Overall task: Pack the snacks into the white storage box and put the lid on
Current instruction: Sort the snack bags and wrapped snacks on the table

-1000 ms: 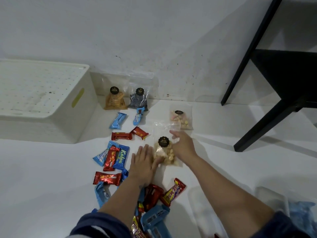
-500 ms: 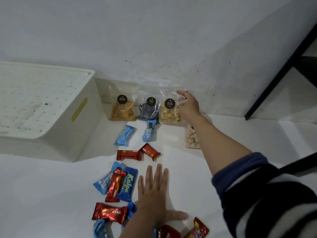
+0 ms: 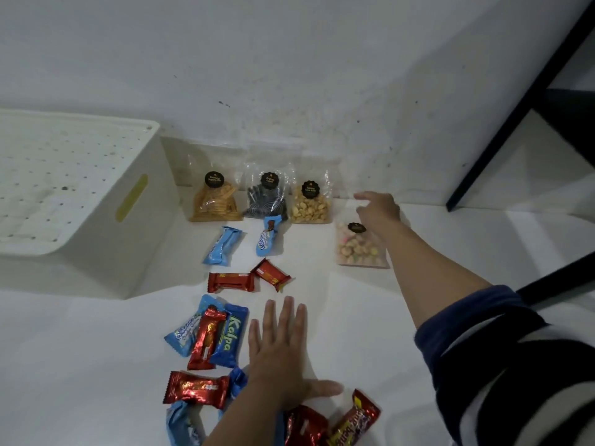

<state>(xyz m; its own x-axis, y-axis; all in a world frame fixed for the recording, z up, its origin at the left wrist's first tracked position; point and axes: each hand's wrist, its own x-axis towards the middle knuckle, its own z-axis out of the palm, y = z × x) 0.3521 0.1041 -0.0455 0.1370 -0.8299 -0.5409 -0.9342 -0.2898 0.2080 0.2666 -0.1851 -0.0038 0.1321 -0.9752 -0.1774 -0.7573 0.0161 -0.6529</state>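
The white storage box stands at the left with its perforated lid on top. Against the wall stand three clear snack bags: orange sticks, dark pieces and peanuts. A fourth bag of coloured snacks lies flat to their right. My right hand reaches over that bag's top edge with fingers loosely curved; no grip shows. My left hand rests flat on the floor, fingers straight, among blue wrapped snacks and red wrapped snacks.
More wrapped bars lie near me: a blue and red pile, a red one and others at the bottom edge. Black furniture legs slant down at the right. The wall runs close behind the bags.
My right hand stood the peanut bag against the wall beside the dark bag, let it go, and moved right over the flat coloured bag. My left hand stays flat on the floor.
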